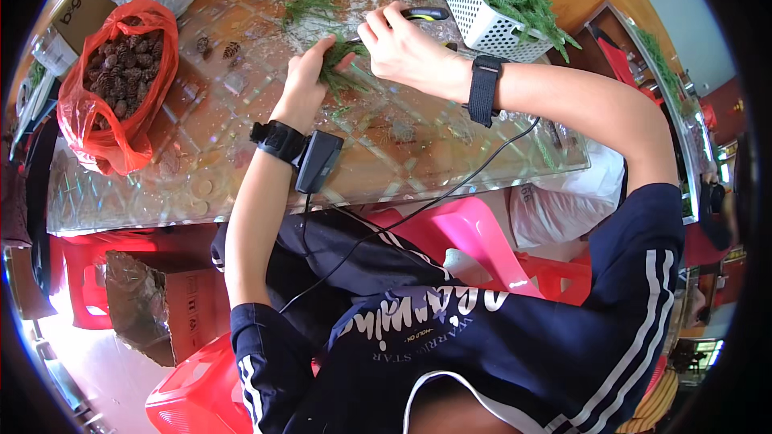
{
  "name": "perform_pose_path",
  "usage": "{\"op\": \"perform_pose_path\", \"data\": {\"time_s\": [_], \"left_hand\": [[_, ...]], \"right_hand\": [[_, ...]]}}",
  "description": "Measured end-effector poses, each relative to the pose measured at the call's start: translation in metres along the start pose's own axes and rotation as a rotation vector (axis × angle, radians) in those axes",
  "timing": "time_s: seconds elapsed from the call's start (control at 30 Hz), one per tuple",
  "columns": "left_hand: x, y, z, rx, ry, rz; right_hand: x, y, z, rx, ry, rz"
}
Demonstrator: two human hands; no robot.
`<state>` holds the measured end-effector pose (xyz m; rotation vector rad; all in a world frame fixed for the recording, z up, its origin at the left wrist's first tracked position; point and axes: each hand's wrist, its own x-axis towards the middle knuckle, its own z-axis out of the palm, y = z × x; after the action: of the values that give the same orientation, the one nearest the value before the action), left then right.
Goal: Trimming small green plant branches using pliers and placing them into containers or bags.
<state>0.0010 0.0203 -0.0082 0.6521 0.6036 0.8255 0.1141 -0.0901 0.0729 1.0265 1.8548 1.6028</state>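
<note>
Over the table, my left hand pinches a small green artificial pine sprig, its needles spreading out beside the fingers. Close on its right, my right hand is closed around a pair of pliers with black and yellow handles. The handles stick out behind the knuckles, and a dark tip points toward the sprig. My fingers hide most of the tool, so I cannot tell whether its jaws touch the stem.
A red plastic bag of pinecones stands at the left, with loose pinecones beside it. A white perforated basket at the far right holds green sprigs. More sprigs lie at the back. A black cable crosses the table's front edge.
</note>
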Motion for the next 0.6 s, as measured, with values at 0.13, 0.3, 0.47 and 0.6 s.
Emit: {"op": "perform_pose_path", "data": {"time_s": [0.13, 0.3, 0.47, 0.6], "left_hand": [[0.006, -0.004, 0.0, -0.074, -0.042, 0.009], [0.002, 0.002, 0.004, -0.096, -0.108, 0.133], [-0.004, 0.009, 0.008, -0.055, -0.178, 0.281], [-0.008, 0.011, 0.007, -0.07, -0.26, 0.292]], "right_hand": [[-0.001, 0.011, 0.005, 0.039, -0.044, 0.005], [-0.013, 0.044, 0.009, 0.284, -0.126, 0.187], [-0.027, 0.061, 0.006, 0.801, -0.15, 0.452], [-0.029, 0.064, 0.005, 0.795, -0.142, 0.46]]}}
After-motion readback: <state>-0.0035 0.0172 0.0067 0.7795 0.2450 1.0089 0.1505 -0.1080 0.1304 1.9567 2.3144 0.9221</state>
